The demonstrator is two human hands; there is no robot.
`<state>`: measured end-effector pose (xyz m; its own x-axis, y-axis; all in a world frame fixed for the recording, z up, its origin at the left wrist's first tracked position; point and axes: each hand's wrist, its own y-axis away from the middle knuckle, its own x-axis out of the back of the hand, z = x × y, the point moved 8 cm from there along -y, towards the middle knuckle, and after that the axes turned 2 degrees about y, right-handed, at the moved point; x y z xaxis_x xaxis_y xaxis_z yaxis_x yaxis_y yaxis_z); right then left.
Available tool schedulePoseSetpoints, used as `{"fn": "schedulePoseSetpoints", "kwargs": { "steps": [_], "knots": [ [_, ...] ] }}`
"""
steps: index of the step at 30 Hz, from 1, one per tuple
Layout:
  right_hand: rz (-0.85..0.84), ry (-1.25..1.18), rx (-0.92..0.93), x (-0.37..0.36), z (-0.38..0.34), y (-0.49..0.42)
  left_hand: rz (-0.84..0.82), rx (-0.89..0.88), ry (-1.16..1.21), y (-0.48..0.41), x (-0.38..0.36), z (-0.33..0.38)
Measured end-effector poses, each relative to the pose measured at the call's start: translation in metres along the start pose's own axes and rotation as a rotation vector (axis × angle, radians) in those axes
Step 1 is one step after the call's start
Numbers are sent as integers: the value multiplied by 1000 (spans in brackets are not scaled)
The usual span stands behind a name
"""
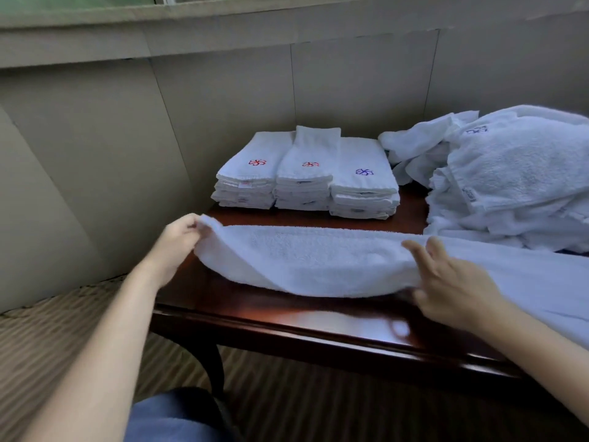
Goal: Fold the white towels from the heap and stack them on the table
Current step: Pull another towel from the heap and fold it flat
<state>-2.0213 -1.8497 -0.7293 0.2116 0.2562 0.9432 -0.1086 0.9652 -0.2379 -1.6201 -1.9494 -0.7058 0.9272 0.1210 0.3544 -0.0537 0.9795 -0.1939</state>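
Note:
A long white towel [312, 260], folded lengthwise, lies across the dark wooden table [287, 327]. My left hand [178, 240] pinches its left end, lifted a little off the table. My right hand [452, 282] lies on the towel's right part with fingers spread and straight; it is motion-blurred. Behind stand three side-by-side stacks of folded white towels [306, 177], the tops embroidered with red or purple marks. A heap of unfolded white towels [510, 180] fills the table's right side.
A panelled beige wall [127, 138] runs close behind and to the left of the table. Striped carpet [47, 330] covers the floor on the left. The table's near edge and curved leg [213, 362] are in front of my knees.

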Motion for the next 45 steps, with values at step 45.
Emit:
{"fn": "schedulePoseSetpoints", "kwargs": {
  "steps": [45],
  "knots": [
    [-462, -464, -217, -45, 158, 39, -734, -69, -922, 8, -224, 51]
  ]
}}
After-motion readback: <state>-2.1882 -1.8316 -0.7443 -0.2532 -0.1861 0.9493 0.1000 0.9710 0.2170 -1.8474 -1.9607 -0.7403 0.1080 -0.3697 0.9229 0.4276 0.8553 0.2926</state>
